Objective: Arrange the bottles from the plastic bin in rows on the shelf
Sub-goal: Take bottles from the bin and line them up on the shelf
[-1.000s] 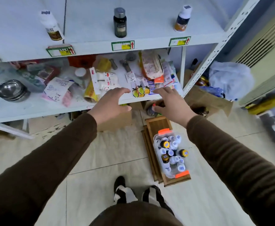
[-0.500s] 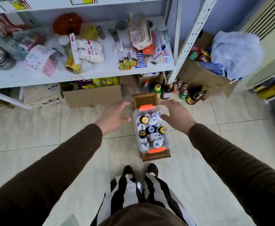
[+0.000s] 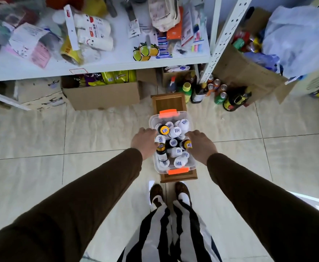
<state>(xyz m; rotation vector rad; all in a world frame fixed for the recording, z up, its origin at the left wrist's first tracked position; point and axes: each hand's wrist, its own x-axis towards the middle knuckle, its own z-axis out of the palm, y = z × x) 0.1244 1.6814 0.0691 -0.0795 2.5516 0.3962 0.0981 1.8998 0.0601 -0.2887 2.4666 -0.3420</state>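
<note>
Clear plastic bin (image 3: 189, 118) with bright orange latches, white-capped and yellow-capped bottles (image 3: 175, 140) inside, brown wooden tray (image 3: 169, 102) underneath, brown sleeves (image 3: 101, 188) either side, black-and-white striped trousers (image 3: 166, 233), pale glossy floor tiles (image 3: 31, 133), white shelf (image 3: 117, 62).

One bin (image 3: 191, 166), two hands (image 3: 144, 140)

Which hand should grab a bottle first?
Probably the left hand: its fingers already lie against the bottles at the bin's left edge. The right hand sits at the opposite rim, nearly as close.
</note>
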